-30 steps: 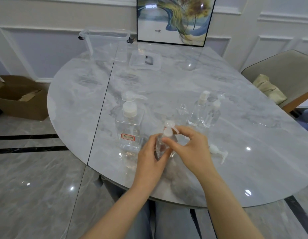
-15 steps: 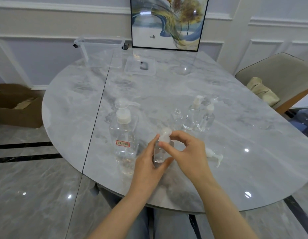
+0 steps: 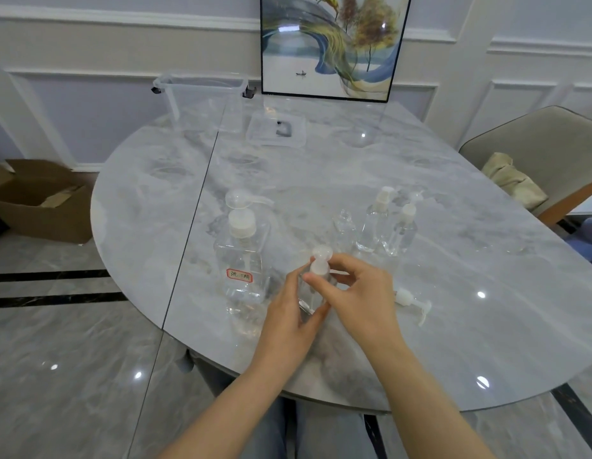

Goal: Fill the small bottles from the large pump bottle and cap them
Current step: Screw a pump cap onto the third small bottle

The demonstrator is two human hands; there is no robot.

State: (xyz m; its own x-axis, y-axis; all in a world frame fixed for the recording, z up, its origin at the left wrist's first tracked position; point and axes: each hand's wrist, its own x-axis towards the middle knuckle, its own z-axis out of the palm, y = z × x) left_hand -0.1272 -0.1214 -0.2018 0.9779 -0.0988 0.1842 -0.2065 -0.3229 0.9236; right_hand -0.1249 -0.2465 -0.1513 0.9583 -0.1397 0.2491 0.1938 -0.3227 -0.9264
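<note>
Two hands on one small bottle: left hand grips body, right hand fingers pinch pump cap, capping; next, twist tight.

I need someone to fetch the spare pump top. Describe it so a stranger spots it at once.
On the round marble table, look just right of the right hand. The loose pump top lies on its side there, white, attached to no bottle, unlike every other pump.
</note>
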